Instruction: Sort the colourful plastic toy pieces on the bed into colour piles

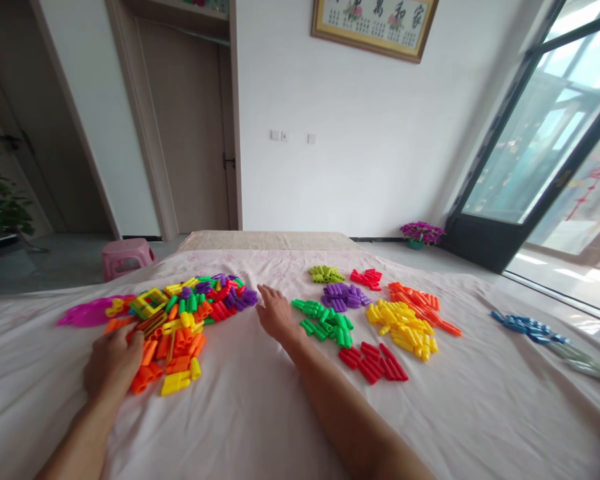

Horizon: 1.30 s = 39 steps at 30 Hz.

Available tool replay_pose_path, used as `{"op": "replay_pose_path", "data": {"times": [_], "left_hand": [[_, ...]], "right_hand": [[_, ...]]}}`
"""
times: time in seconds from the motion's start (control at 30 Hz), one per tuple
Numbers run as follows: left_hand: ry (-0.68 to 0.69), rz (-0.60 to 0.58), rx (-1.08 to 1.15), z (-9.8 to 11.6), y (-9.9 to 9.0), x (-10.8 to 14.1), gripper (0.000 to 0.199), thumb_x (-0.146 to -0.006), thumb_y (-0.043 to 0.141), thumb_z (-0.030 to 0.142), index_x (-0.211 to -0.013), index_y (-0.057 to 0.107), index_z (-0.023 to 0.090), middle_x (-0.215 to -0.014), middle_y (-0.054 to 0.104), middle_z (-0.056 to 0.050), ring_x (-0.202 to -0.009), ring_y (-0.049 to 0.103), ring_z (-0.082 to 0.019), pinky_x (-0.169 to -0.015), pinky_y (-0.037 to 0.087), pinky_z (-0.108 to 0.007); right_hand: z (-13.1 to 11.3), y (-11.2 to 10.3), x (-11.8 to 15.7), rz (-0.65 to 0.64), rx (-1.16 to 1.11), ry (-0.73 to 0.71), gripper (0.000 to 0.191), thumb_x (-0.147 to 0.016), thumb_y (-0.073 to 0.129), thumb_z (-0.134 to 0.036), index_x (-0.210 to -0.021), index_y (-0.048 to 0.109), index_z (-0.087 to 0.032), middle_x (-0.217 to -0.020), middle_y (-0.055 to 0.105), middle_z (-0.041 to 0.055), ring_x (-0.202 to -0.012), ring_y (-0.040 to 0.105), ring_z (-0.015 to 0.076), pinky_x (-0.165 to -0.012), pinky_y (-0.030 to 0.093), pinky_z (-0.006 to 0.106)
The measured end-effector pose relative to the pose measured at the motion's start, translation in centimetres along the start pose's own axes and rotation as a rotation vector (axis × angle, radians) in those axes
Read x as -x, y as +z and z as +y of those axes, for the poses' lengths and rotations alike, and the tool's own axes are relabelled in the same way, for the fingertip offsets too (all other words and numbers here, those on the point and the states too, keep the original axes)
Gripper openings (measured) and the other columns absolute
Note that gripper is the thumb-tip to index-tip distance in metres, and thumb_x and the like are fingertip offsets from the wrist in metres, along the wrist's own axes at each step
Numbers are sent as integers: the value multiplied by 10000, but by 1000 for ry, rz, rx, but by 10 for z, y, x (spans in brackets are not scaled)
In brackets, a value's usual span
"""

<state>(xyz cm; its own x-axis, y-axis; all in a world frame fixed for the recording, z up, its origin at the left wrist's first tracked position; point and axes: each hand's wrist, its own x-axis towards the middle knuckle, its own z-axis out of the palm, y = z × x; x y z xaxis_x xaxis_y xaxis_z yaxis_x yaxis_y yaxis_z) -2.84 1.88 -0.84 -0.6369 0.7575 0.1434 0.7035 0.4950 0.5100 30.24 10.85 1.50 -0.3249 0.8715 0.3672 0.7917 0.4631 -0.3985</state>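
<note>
My left hand (114,357) is at the left edge of a mixed pile of plastic pieces (180,333), its fingers bent against orange ones; whether it grips any is hidden. Between that pile and the sorted groups, my right hand (276,312) hovers or rests with fingers apart and nothing in it. To its right lie green pieces (325,323), purple pieces (345,295), yellow pieces (403,327) and dark red pieces (374,362). Farther off are olive pieces (326,274), bright red pieces (366,279) and orange-red pieces (420,303).
A pale cloth (240,413) covers the surface. Blue pieces (525,327) and clear ones (587,363) lie far right. A magenta item (90,312) sits left of the mixed pile. Beyond the surface stand a pink stool (127,259) and purple flowers (423,232).
</note>
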Motion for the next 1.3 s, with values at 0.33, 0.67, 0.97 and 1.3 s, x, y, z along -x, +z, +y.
{"op": "replay_pose_path", "data": {"times": [0.33,0.67,0.97,1.3], "left_hand": [[18,61,9,2,2,2,598,-940,287,481,-1346,592,167,-1309,571,-232,-1204,552,-393,-957,493,-547],[7,42,11,2,1,3,620,-937,264,495,-1365,575,172,-1334,560,-220,-1244,530,-390,-993,475,-544],[5,6,-10,-2,2,-2,653,-932,243,533,-1383,556,179,-1350,561,-211,-1231,540,-396,-980,483,-551],[-29,-3,-13,0,0,-1,695,-920,220,578,-1390,556,192,-1341,563,-220,-1162,587,-409,-933,507,-547]], "right_hand": [[-3,23,-3,-74,19,-122,453,-943,556,-264,-1394,545,-308,-1482,478,56,-1302,474,221,-1079,378,363],[7,30,-12,-2,-20,-22,336,-900,632,-270,-1235,654,-284,-1163,653,54,-1067,595,206,-922,443,298],[32,-19,-12,229,-110,139,334,-894,595,-179,-1213,663,-252,-1183,631,51,-1040,605,176,-895,453,258],[118,-90,0,457,122,549,426,-873,530,-140,-1277,655,-193,-1240,627,128,-1132,582,247,-950,421,310]]}}
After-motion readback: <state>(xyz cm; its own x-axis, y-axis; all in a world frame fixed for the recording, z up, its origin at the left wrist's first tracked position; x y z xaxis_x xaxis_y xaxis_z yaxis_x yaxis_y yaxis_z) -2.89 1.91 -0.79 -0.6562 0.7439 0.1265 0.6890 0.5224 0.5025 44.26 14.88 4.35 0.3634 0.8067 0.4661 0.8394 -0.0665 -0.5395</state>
